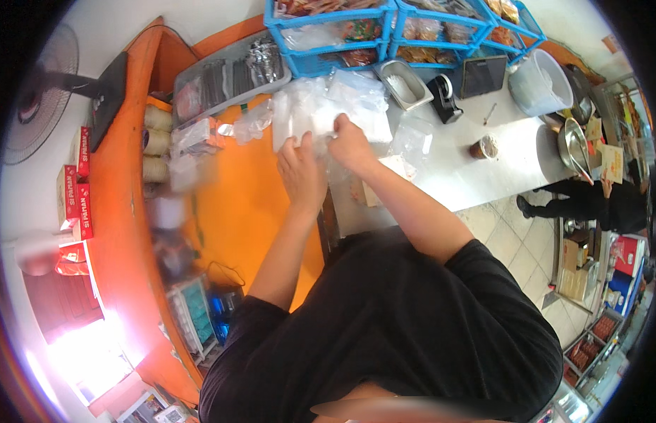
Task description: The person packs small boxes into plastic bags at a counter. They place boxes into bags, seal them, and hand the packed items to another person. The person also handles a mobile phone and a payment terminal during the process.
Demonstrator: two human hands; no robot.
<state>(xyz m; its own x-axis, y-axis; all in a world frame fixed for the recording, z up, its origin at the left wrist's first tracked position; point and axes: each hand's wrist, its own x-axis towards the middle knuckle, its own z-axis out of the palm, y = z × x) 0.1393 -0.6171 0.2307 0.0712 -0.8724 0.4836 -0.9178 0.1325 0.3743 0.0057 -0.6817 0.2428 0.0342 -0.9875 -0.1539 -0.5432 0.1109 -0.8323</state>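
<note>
A pile of clear and white plastic bags [291, 113] lies across the far side of the counter. My right hand [351, 144] pinches a thin clear plastic bag [334, 168] at the pile's near edge. Close beside it, the fingers of my left hand [302, 172] touch the same edge of the pile; whether they grip any film cannot be made out. Just right of my right forearm lies a flat clear bag [413, 138]. A white paper packet [394, 168] is partly covered by that forearm.
Blue plastic crates [333, 45] of packaged food line the back. A steel tray [407, 84], tape dispenser [444, 100], dark-filled cup [485, 147] and white bucket [539, 84] stand on the steel counter [454, 180]. At right, a person [618, 206] holds a card.
</note>
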